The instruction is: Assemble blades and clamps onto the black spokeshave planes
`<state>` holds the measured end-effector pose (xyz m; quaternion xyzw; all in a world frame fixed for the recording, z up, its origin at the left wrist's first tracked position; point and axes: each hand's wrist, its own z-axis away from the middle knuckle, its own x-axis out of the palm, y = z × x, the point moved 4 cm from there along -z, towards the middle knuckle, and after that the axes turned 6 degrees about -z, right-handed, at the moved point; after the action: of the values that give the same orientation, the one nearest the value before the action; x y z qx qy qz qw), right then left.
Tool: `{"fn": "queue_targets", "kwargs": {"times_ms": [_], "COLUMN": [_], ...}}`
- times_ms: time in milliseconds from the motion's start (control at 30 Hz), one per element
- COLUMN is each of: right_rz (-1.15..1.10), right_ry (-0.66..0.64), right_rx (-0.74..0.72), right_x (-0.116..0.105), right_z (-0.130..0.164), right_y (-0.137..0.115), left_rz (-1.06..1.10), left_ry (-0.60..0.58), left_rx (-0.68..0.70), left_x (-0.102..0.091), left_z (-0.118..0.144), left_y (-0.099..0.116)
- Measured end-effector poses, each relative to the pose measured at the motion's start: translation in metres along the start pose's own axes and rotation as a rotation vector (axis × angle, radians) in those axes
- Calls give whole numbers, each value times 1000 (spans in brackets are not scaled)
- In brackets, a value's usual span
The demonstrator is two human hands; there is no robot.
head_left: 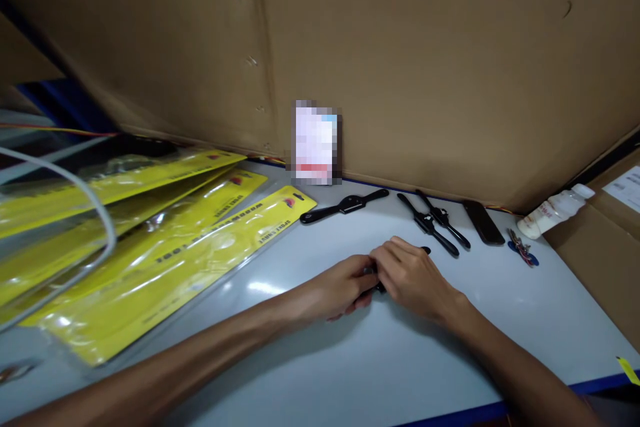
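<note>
Both hands meet over the middle of the table around a black spokeshave [380, 286], mostly hidden by my fingers; a dark handle tip shows past the right knuckles. My left hand [350, 285] is closed on it from the left. From the right, my right hand [407, 275] closes over the same tool, its fingertips touching the left hand. Beyond them lies one black spokeshave [351, 204] by itself. Two more, a nearer spokeshave [429, 225] and a farther spokeshave [444, 218], lie side by side to its right.
Yellow blister packs [200, 267] overlap across the left side, with a white cable [95, 197] arching over them. A pixelated upright panel [315, 143] leans on the cardboard wall [425, 67]. On the right are a phone [483, 221], keys [523, 248] and a tilted bottle [555, 211].
</note>
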<state>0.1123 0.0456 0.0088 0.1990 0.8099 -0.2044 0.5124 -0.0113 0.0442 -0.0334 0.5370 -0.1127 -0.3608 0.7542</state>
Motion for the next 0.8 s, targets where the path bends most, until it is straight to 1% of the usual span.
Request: {"fn": "queue_targets", "kwargs": {"times_ms": [67, 133, 233, 433, 500, 600, 667, 733, 800], "right_rz": [119, 176, 210, 255, 152, -181, -348, -402, -430], "right_ry": [4, 36, 68, 70, 83, 142, 183, 187, 137], "right_rx": [-118, -184, -222, -272, -221, -10, 106, 159, 170], "right_x": [-1, -2, -3, -1, -3, -12, -22, -32, -38], "right_z": [2, 4, 6, 6, 6, 8, 11, 15, 17], "right_y": [-3, -5, -6, -10, -8, 3, 13, 22, 27], "left_rz": [-7, -9, -18, 0, -7, 8, 27, 28, 18], "left_ry": [-4, -12, -22, -24, -30, -49, -74, -106, -137], "left_rx": [19, 24, 13, 7, 4, -8, -23, -32, -24], "left_x": [0, 1, 1, -1, -1, -3, -4, -5, -6], "left_z": [1, 1, 2, 4, 5, 7, 8, 10, 11], "left_y": [1, 1, 3, 7, 9, 11, 12, 13, 14]}}
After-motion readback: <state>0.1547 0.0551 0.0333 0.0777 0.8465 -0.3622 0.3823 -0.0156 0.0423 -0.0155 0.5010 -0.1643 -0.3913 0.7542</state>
